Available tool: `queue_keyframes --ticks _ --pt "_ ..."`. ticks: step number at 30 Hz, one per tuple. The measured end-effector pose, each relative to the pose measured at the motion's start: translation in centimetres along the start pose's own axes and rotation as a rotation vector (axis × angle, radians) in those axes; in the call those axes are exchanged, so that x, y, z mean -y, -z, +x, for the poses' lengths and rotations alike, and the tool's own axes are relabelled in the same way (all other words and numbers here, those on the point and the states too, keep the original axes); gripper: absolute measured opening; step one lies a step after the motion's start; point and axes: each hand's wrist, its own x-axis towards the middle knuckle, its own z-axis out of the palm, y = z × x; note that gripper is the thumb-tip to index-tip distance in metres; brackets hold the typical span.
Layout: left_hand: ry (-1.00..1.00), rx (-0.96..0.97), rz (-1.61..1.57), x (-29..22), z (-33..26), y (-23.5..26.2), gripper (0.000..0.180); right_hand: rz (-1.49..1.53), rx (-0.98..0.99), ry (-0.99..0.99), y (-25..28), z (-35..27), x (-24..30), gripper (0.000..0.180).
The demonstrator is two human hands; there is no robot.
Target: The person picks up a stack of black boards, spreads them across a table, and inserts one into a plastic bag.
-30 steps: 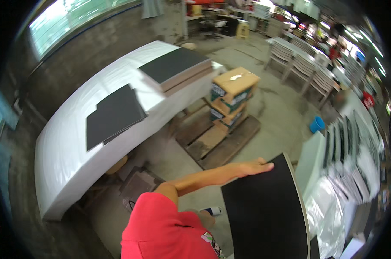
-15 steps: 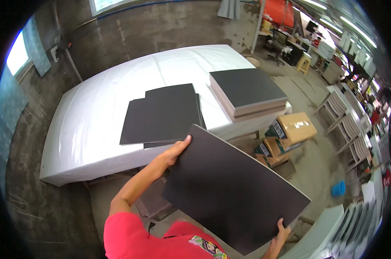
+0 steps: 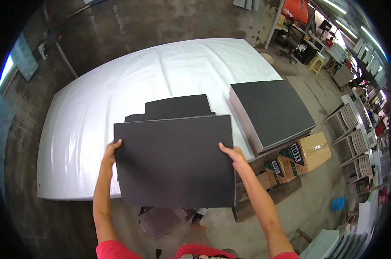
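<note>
At the near edge of the counter [image 3: 89, 142], a large dark board [image 3: 174, 164], held in both hands, broad face toward the wearer. It overlaps that edge in view, its lower part reaching past it; whether it touches the counter cannot be told. Left hand [image 3: 111, 152] closed on the board's left edge, thumb at the rim. Right hand [image 3: 233, 154] closed on the right edge, thumb laid on the dark face. Most of the other fingers hidden behind.

On the counter, partly covered by the held board, dark sheets [image 3: 178, 107], edges out of line with one another. At the counter's right end, a thick stack of boards [image 3: 273, 112], top one dark, sides paler. Counter itself under a glossy white cover, lightly creased.

Right of the counter, low down, cardboard boxes [image 3: 314, 153] on a wooden pallet [image 3: 281, 196]. Farther right of the counter, a blue bucket [image 3: 338, 203] and a row of pale chairs [image 3: 346, 118]. Beyond the counter's far right corner, a yellow stool [image 3: 317, 64]. Behind the counter, a stained grey wall [image 3: 130, 21].
</note>
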Motion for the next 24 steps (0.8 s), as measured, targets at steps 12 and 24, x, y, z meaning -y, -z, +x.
queue_keyframes --ticks 12,24 --pt "0.011 -0.359 0.833 4.8 6.7 1.9 0.07 -1.02 -0.462 0.41 -5.1 14.1 -6.9 0.06" --pt "-0.1 -0.277 0.64 6.3 7.0 3.1 0.068 -0.708 -0.397 0.187 -5.2 18.5 -2.8 0.063"
